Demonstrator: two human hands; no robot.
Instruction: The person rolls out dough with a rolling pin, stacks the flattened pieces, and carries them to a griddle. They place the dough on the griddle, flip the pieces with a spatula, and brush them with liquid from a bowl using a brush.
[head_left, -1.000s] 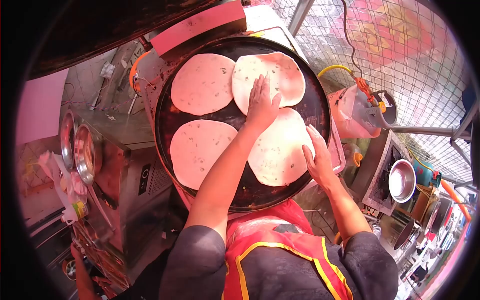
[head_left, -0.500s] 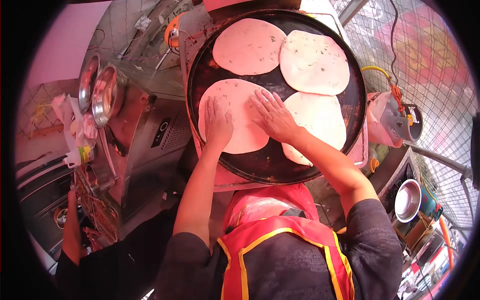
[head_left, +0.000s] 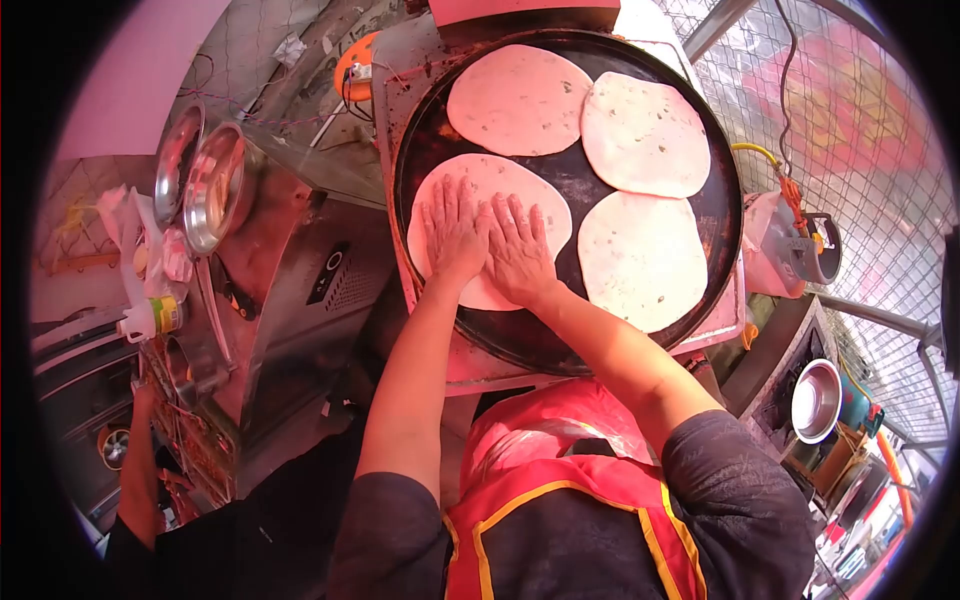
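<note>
Both my palms lie flat on a round flatbread (head_left: 545,205) at the near left of a large black griddle pan (head_left: 545,345). My left hand (head_left: 457,232) rests on its left half with the fingers pointing away from me. Beside it, close to touching, my right hand (head_left: 520,250) presses on the middle with fingers spread a little. Three more pale, green-flecked flatbreads share the pan: one at the far left (head_left: 518,100), one at the far right (head_left: 645,135) and one at the near right (head_left: 643,262). The two on the right meet at their edges.
Metal bowls (head_left: 213,190) stand on a steel counter to the left. At the lower left, another person's arm (head_left: 140,455) reaches in. A clear plastic container (head_left: 785,240) sits right of the pan, and a steel bowl (head_left: 817,400) at the lower right. Wire mesh borders the right side.
My right hand has moved left from the flatbread's right edge to its middle, next to my left hand. The near-right flatbread shows fully now. The whole view has shifted slightly.
</note>
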